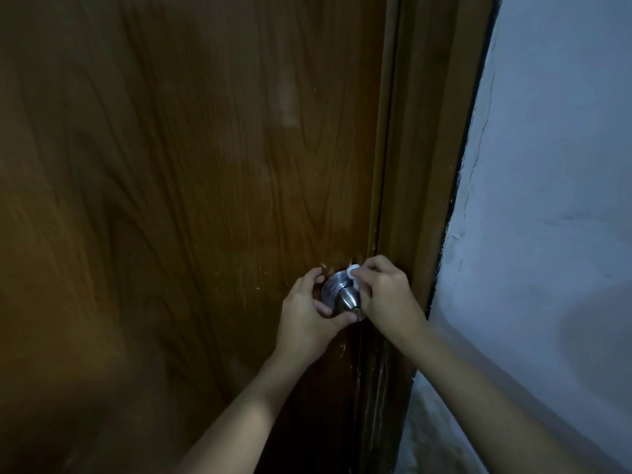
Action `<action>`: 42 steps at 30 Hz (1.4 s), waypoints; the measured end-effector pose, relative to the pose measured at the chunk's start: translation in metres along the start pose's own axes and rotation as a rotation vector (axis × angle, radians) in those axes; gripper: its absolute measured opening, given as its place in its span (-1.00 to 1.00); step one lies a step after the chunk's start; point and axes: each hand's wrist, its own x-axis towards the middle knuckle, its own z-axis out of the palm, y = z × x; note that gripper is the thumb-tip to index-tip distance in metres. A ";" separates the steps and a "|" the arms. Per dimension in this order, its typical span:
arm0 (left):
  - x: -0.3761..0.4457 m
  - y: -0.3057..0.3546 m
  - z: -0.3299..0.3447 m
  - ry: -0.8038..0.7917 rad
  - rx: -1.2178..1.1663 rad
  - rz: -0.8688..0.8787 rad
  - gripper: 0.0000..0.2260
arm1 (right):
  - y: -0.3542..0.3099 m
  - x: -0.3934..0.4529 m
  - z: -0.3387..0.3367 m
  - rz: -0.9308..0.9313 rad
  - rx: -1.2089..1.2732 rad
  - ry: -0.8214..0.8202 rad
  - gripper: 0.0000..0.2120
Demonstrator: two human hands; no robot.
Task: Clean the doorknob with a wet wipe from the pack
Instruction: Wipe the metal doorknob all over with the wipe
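A silver metal doorknob (344, 299) with its round plate sits near the right edge of a brown wooden door (191, 186). My left hand (306, 314) curls around the knob from the left and below, fingers touching it. My right hand (386, 292) comes in from the right and pinches a small white wet wipe (353, 271) against the upper right of the knob's plate. Most of the wipe is hidden under my fingers. The pack is not in view.
The wooden door frame (420, 186) runs vertically just right of the knob. Beyond it stands a pale painted wall (554, 200) with cracked plaster along the frame. The scene is dim.
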 end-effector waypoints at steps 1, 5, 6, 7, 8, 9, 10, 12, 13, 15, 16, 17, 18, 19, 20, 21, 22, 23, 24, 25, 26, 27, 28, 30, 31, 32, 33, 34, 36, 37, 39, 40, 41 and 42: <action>0.002 -0.001 0.002 -0.009 0.022 0.007 -0.20 | -0.001 0.003 0.003 0.015 0.007 -0.032 -0.81; 0.007 -0.002 0.007 -0.007 0.064 0.034 -0.21 | -0.002 0.016 0.005 0.122 0.068 -0.097 -0.82; 0.009 -0.002 0.007 -0.006 0.071 0.035 -0.21 | -0.001 0.018 0.004 0.145 0.074 -0.109 -0.83; 0.009 -0.002 0.007 -0.007 0.083 0.041 -0.21 | 0.000 0.021 0.005 0.171 0.075 -0.120 -0.84; 0.011 -0.003 0.007 -0.007 0.100 0.049 -0.22 | 0.001 0.024 0.005 0.216 0.079 -0.132 -0.84; 0.011 -0.003 0.006 -0.006 0.119 0.057 -0.23 | 0.001 0.027 0.006 0.279 0.083 -0.144 -0.83; 0.012 -0.003 0.006 -0.006 0.135 0.062 -0.24 | -0.001 0.031 0.007 0.348 0.080 -0.152 -0.84; 0.013 -0.002 0.005 -0.006 0.151 0.072 -0.25 | -0.005 0.036 0.005 0.412 0.058 -0.143 -0.84; 0.013 -0.003 0.005 -0.004 0.154 0.082 -0.25 | -0.005 0.037 0.005 0.383 0.041 -0.160 -0.84; 0.014 -0.003 0.004 -0.010 0.159 0.102 -0.26 | -0.003 0.037 0.003 0.296 0.053 -0.202 -0.83; 0.014 -0.003 0.003 -0.013 0.160 0.108 -0.26 | -0.003 0.035 0.002 0.274 0.068 -0.197 -0.84; 0.014 -0.003 0.002 -0.015 0.161 0.112 -0.26 | -0.002 0.033 0.003 0.280 0.086 -0.173 -0.86; 0.014 -0.003 0.002 -0.017 0.166 0.113 -0.26 | -0.001 0.031 0.004 0.308 0.105 -0.131 -0.88; 0.015 -0.003 0.001 -0.016 0.171 0.114 -0.26 | -0.001 0.031 0.004 0.341 0.118 -0.084 -0.89; 0.016 -0.003 0.001 -0.014 0.176 0.116 -0.26 | -0.003 0.030 0.005 0.367 0.120 -0.057 -0.90; 0.016 -0.002 0.000 -0.012 0.181 0.120 -0.27 | -0.005 0.030 0.005 0.371 0.108 -0.053 -0.90; 0.017 -0.002 0.000 -0.012 0.183 0.125 -0.27 | -0.007 0.030 0.005 0.349 0.094 -0.061 -0.89; 0.017 -0.002 -0.001 -0.014 0.186 0.131 -0.28 | -0.011 0.031 0.004 0.306 0.084 -0.081 -0.89; 0.017 -0.001 -0.001 -0.015 0.186 0.140 -0.28 | -0.015 0.032 0.003 0.259 0.083 -0.102 -0.88; 0.017 -0.002 -0.001 -0.015 0.186 0.147 -0.29 | -0.017 0.032 0.003 0.233 0.084 -0.124 -0.88; 0.017 -0.001 -0.001 -0.010 0.189 0.151 -0.30 | -0.019 0.033 0.003 0.235 0.082 -0.136 -0.88; 0.017 -0.002 0.000 -0.003 0.197 0.153 -0.30 | -0.019 0.033 0.003 0.257 0.071 -0.134 -0.88; 0.017 -0.002 0.000 0.003 0.208 0.151 -0.30 | -0.018 0.034 0.002 0.291 0.058 -0.116 -0.89; 0.017 -0.001 0.001 0.014 0.221 0.138 -0.29 | -0.012 0.034 0.001 0.354 0.038 -0.072 -0.90; 0.017 0.000 0.001 0.016 0.224 0.135 -0.29 | -0.010 0.033 0.001 0.373 0.030 -0.064 -0.90; 0.017 0.000 0.001 0.019 0.226 0.134 -0.29 | -0.010 0.033 0.001 0.378 0.025 -0.068 -0.88; 0.017 -0.001 0.001 0.017 0.225 0.135 -0.29 | -0.011 0.032 0.001 0.374 0.030 -0.085 -0.86; 0.018 -0.001 0.002 0.015 0.222 0.137 -0.29 | -0.012 0.030 0.001 0.360 0.050 -0.112 -0.83; 0.018 -0.002 0.001 0.013 0.217 0.141 -0.31 | -0.014 0.025 0.002 0.287 0.119 -0.152 -0.78; 0.019 -0.003 0.001 0.013 0.219 0.142 -0.31 | -0.013 0.021 0.002 0.246 0.144 -0.149 -0.77; 0.018 -0.002 0.001 0.013 0.233 0.142 -0.32 | -0.009 0.011 0.003 0.224 0.166 -0.117 -0.76; 0.018 -0.002 0.002 0.014 0.241 0.141 -0.33 | -0.008 0.005 0.005 0.244 0.176 -0.110 -0.74; 0.018 -0.002 0.002 0.017 0.250 0.140 -0.33 | -0.007 0.001 0.008 0.270 0.187 -0.113 -0.73; 0.018 -0.002 0.002 0.020 0.256 0.139 -0.34 | -0.007 -0.003 0.013 0.298 0.197 -0.120 -0.71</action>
